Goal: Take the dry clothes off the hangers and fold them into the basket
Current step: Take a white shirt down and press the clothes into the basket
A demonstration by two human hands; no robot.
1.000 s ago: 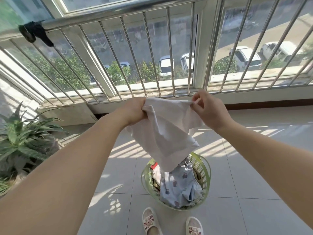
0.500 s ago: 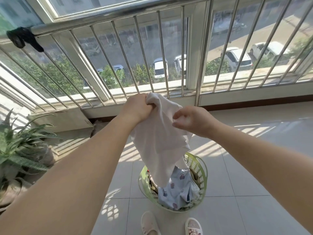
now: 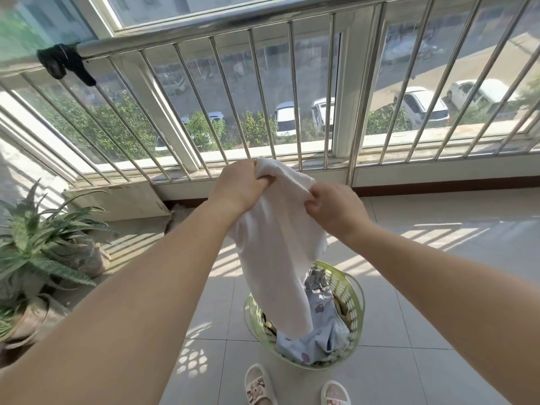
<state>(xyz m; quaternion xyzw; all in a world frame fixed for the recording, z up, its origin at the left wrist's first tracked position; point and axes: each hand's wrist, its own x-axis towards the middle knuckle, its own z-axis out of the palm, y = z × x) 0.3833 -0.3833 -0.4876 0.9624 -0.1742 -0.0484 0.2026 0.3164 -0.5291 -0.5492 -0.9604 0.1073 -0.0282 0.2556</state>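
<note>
Head view: left hand (image 3: 244,187) grips bunched top edge of white garment (image 3: 277,258). Right hand (image 3: 336,210) pinches same edge just beside, fingers curled round cloth. Garment hangs straight above green laundry basket (image 3: 355,299), lower end touching blue patterned clothes (image 3: 318,337) inside; likely held high so fold falls flat. Basket stands on tiled floor (image 3: 438,287), near slippers (image 3: 258,385).

The garment (image 3: 277,258) is hanging between the left hand (image 3: 244,190) and right hand (image 3: 336,210), above the basket (image 3: 355,296). In the basket, clothes (image 3: 318,337) are lying. The plants (image 3: 38,244) are standing left, the railing (image 3: 263,92) behind, the slippers (image 3: 258,385) before the basket.
</note>
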